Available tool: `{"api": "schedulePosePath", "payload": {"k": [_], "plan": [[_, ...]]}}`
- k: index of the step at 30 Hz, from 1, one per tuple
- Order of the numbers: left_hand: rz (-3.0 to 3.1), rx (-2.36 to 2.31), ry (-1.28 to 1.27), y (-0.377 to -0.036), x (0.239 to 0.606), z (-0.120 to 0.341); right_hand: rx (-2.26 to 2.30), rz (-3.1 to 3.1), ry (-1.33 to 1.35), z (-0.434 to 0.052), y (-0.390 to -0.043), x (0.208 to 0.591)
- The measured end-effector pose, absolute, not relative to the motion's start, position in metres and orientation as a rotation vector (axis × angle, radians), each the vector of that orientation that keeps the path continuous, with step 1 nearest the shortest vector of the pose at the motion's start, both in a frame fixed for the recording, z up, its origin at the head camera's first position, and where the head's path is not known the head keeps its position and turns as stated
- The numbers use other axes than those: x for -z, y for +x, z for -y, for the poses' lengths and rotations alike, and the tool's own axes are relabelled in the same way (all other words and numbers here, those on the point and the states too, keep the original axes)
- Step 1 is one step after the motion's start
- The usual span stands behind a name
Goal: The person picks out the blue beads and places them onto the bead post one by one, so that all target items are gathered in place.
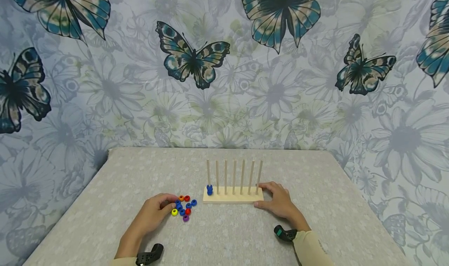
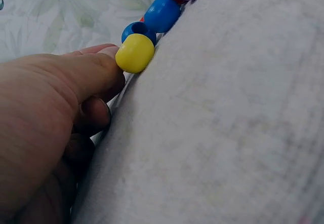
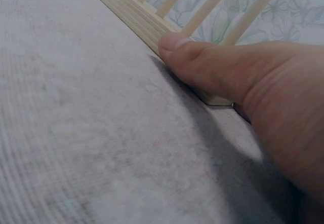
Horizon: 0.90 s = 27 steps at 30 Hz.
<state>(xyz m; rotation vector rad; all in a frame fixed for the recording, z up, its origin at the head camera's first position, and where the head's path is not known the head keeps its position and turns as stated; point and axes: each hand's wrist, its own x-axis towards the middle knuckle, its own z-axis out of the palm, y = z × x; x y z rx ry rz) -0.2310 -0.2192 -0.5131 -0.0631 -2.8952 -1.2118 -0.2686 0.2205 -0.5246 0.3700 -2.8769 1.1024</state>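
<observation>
A wooden peg stand (image 1: 231, 196) with a row of upright pegs sits on the table. Blue beads (image 1: 209, 190) are stacked on its leftmost peg. My right hand (image 1: 278, 199) grips the stand's right end, thumb along the front edge of the base (image 3: 147, 31) and fingers behind. To the left lies a loose cluster of blue, red, orange, yellow and purple beads. My left hand (image 1: 154, 213) reaches its left side, thumb and forefinger pinching a blue bead (image 1: 177, 202). Beside the thumb tip is a yellow bead (image 2: 135, 53), which partly hides a blue one in the left wrist view.
A purple bead (image 1: 186, 218) lies nearest the front of the cluster, and a red bead (image 1: 187, 198) at its back. Patterned pale cloth covers the table (image 1: 231, 238). Behind it hangs a backdrop (image 1: 224, 114) with butterflies and flowers.
</observation>
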Motion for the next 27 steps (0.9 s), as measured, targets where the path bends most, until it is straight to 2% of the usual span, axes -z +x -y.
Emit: {"api": "schedulePosePath", "payload": {"k": [27], "plan": [[2.919, 1.171, -0.055, -0.2312, 0.5082, 0.2128, -1.105, 2.882, 0.366, -0.2204, -0.2694, 0.5236]]}}
